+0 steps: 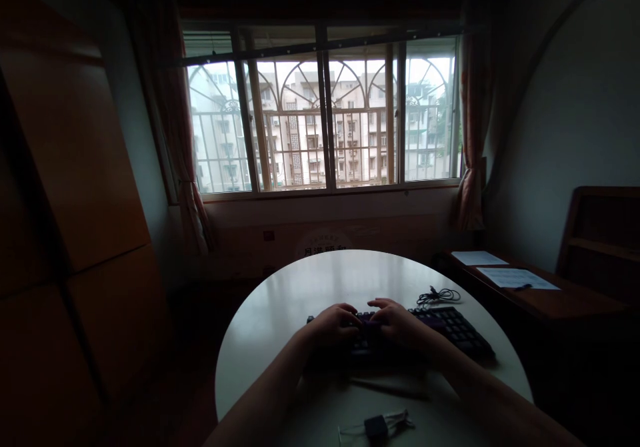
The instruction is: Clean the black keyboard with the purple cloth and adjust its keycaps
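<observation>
A dark keyboard (463, 332) with some purplish keys lies across the white round table (265, 320). My left hand (333, 321) rests over its left part, fingers bent toward the keys and thumb apart from them. Close beside it, my right hand (395, 320) is over the middle, with the index finger stretched out and the others lower. No held thing shows in either hand, though the undersides of the fingers are hidden. Behind the keyboard sits a coiled black cable (437, 296).
Nearer to me lie a slim stick-like thing (390, 388) and a small dark block (376, 427) with pale wire-like pieces. At right, papers (517, 277) and a dark pen-like thing (523, 287) lie on a wooden surface (575, 297). A wooden cabinet (110, 187) stands left.
</observation>
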Demonstrator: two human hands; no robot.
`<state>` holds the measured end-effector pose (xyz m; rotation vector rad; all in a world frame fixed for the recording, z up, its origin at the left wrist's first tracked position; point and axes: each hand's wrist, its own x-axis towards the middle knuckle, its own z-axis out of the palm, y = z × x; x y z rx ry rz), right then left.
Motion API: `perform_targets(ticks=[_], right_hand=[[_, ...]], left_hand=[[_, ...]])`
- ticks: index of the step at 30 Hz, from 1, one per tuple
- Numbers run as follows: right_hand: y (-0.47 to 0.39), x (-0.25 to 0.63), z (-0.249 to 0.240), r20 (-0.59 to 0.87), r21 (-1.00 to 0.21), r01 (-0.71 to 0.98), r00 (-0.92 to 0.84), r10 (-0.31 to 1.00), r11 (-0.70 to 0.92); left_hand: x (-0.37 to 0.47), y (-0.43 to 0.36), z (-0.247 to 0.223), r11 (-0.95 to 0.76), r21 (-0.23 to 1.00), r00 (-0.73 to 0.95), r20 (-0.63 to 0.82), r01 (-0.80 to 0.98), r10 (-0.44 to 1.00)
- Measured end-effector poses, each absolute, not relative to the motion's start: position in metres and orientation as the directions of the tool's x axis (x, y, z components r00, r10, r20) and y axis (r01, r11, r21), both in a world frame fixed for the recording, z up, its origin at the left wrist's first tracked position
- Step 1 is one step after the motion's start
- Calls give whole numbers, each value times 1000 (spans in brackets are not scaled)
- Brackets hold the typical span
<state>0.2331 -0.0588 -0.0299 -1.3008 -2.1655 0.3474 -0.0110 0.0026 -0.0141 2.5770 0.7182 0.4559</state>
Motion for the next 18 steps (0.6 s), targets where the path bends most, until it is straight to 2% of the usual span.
perform_targets(ticks=[8,18], right_hand=[[-62,233,-27,347,-499,707,-367,863,501],[-62,232,-27,404,-448,700,-396,825,556]], left_hand=[[-11,-1,-12,-804,429,825,199,412,529],[-6,-19,2,-885,241,859,239,399,452]])
